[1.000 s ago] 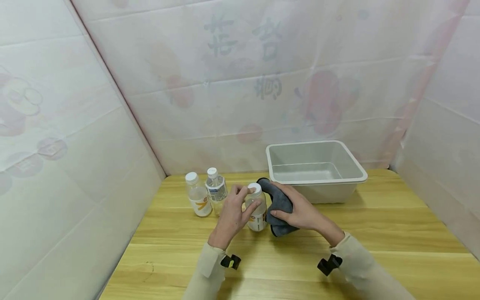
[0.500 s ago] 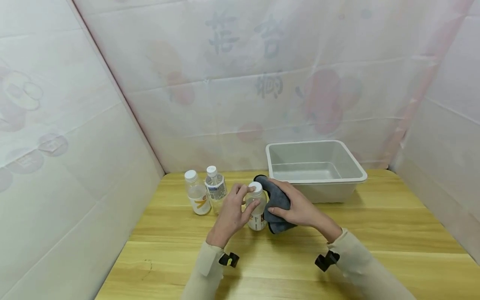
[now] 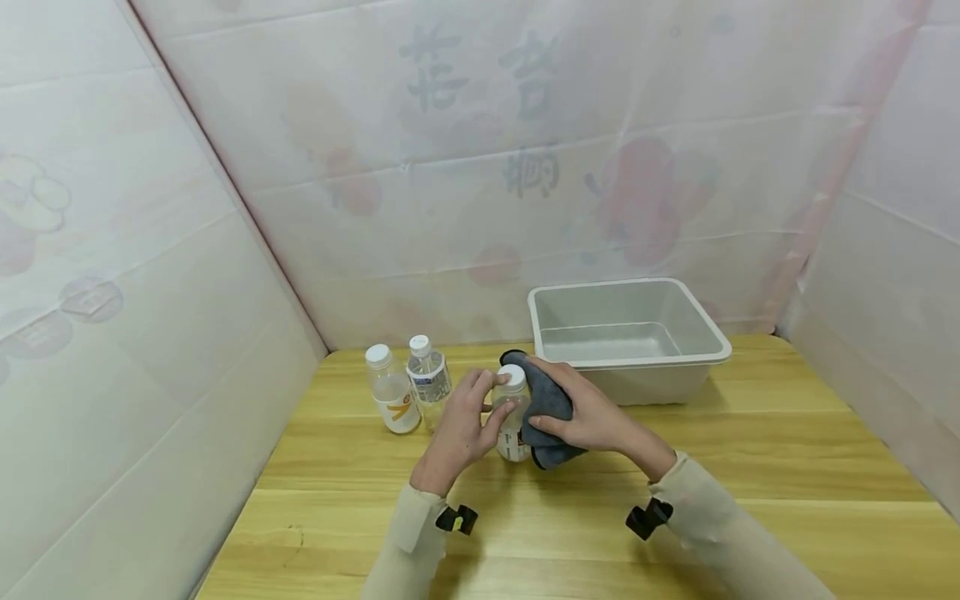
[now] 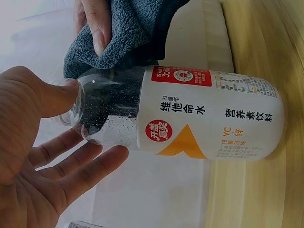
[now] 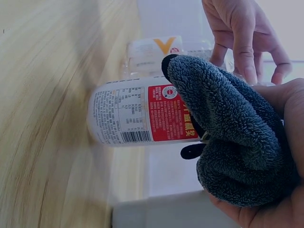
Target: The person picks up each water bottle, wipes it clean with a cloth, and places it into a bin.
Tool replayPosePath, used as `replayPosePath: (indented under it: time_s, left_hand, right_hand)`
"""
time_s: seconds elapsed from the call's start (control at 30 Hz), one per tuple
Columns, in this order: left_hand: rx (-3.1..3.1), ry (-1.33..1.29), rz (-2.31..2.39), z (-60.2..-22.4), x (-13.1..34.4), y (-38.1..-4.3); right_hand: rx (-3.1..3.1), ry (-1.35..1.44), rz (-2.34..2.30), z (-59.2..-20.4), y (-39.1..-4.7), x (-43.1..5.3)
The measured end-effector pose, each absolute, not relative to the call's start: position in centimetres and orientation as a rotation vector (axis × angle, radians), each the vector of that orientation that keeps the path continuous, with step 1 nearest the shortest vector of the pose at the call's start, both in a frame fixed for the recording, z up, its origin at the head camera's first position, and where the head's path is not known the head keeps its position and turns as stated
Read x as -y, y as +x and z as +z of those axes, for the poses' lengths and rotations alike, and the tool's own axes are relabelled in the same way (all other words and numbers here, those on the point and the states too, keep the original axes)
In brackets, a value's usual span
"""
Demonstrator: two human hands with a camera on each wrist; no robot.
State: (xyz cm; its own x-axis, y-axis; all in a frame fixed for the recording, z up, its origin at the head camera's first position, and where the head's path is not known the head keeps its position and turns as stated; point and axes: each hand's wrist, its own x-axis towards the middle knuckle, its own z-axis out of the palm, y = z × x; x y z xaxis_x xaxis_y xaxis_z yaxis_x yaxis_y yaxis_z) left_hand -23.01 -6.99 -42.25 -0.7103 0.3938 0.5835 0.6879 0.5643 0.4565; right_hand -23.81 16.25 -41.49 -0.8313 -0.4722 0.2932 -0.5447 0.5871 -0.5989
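A clear plastic drink bottle with a white label (image 4: 209,114) and a white cap (image 3: 513,377) stands upright on the table. My left hand (image 3: 465,421) holds it near the neck, thumb and fingers on either side. In my right hand (image 3: 600,412) is a bunched grey towel (image 3: 549,404) with black edging. The towel lies against the bottle's right side, over its shoulder and part of the label. In the right wrist view the towel (image 5: 237,128) covers the upper bottle, while the red label panel (image 5: 164,114) still shows.
Left of my left hand stand a clear bottle with a white cap (image 3: 430,383) and a similar drink bottle with an orange mark (image 3: 395,404). A grey plastic bin (image 3: 645,385) sits at the back right, near the curtain wall (image 3: 450,233). The wooden table (image 3: 360,525) spreads beneath.
My right hand has shifted a little left with the towel, which now covers more of the bottle's right side. The left hand keeps its hold at the neck.
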Motion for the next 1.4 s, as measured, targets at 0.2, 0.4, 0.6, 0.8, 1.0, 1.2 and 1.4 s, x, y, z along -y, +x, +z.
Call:
replayPosePath:
  time_s: [0.2,0.4,0.6,0.8,1.0,1.2,1.4]
  left_hand:
    - [2.393,-0.900,-1.016,-42.1,7.1,-23.0]
    - [2.428,-0.908,-1.060,-42.0,7.5,-23.0]
    - [2.424,-0.908,-1.040,-42.0,7.5,-23.0]
    - [2.413,-0.919,-1.071,-42.1,7.4,-22.9]
    - [2.406,-0.921,-1.093,-42.0,7.3,-22.9]
    - [2.430,-0.904,-1.077,-42.1,7.3,-22.9]
    - [2.452,-0.887,-1.056,-42.0,7.5,-22.9]
  right_hand:
    - [2.701,0.894,1.099,-41.6,-24.0,-16.0]
    - [2.722,0.908,1.122,-41.9,-24.1,-15.6]
    - [2.710,0.938,1.134,-42.1,-24.2,-15.7]
    - [2.725,0.949,1.163,-42.6,-24.3,-16.0]
    - [2.759,0.925,1.169,-43.1,-24.4,-16.2]
    - [2.787,0.929,1.184,-43.9,-24.4,-16.2]
    - [2.803,0.908,1.203,-44.7,-24.5,-16.1]
